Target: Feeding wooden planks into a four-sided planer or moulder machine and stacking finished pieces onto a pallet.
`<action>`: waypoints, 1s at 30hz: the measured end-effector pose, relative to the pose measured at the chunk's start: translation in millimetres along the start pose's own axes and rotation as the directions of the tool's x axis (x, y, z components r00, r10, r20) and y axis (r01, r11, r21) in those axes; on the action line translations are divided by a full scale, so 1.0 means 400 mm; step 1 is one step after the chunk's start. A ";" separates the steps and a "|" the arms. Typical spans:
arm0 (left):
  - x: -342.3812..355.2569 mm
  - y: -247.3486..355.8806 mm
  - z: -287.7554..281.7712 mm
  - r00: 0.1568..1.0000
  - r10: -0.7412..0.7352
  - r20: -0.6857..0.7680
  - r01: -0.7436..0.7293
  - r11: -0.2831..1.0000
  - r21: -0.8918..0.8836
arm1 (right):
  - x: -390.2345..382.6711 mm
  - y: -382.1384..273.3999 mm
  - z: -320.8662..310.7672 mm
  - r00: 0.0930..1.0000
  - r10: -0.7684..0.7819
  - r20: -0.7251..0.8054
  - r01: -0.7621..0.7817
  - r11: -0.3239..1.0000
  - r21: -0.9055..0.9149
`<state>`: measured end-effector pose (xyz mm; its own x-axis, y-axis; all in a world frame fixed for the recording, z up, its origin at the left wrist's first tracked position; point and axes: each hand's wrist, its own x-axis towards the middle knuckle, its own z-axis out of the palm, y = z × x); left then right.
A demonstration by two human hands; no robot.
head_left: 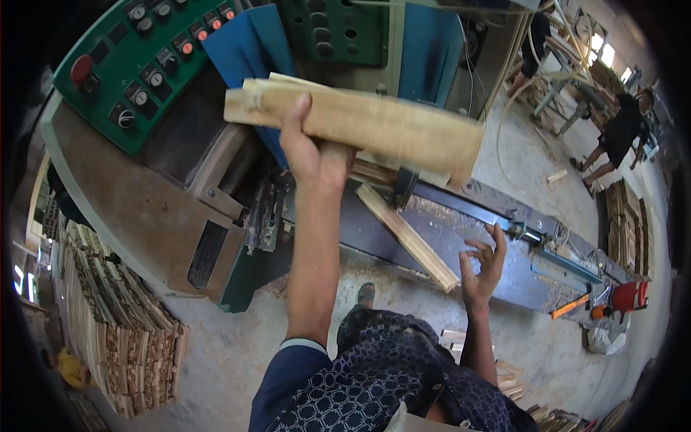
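Observation:
My left hand [311,153] is raised in front of the machine, gripping wooden boards [396,129]. At least two pieces lie together in that grip, the thumb across their near face, and their right end is smeared by motion. Lower and to the right, my right hand [482,272] is empty, its fingers apart and bent over the machine bed. Between the hands a single wooden strip [407,236] lies aslant on the dark metal bed [327,216]. Its near end juts toward the bed's front edge, just left of my right hand.
A green control panel [147,72] with knobs and a red button stands at upper left. Blue guards [432,54] rise behind the boards. Stacked wood [137,331] sits on the floor at left. A red container [630,295] is at far right; two people work beyond at upper right.

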<state>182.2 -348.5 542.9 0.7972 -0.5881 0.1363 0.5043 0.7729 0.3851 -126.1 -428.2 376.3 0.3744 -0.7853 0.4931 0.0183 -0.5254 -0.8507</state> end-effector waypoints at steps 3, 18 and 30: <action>0.118 0.044 0.124 1.000 -0.008 -0.012 0.009 0.999 0.054 | -0.043 0.033 -0.036 0.990 0.139 -0.001 -0.139 0.990 -0.003; 0.451 -0.021 0.141 0.900 0.059 -0.431 0.075 0.954 0.289 | -0.113 0.170 -0.018 0.884 0.410 0.226 -0.408 0.911 -0.057; 0.414 -0.250 -0.263 0.752 0.217 -0.623 -0.035 0.956 0.290 | -0.171 0.234 -0.016 0.816 0.492 0.303 -0.482 0.869 -0.115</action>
<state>298.5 -498.0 430.8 0.9153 -0.1264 -0.3824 0.3579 0.6906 0.6285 -156.1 -425.6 264.1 0.5954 -0.8002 -0.0717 -0.2707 -0.1158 -0.9557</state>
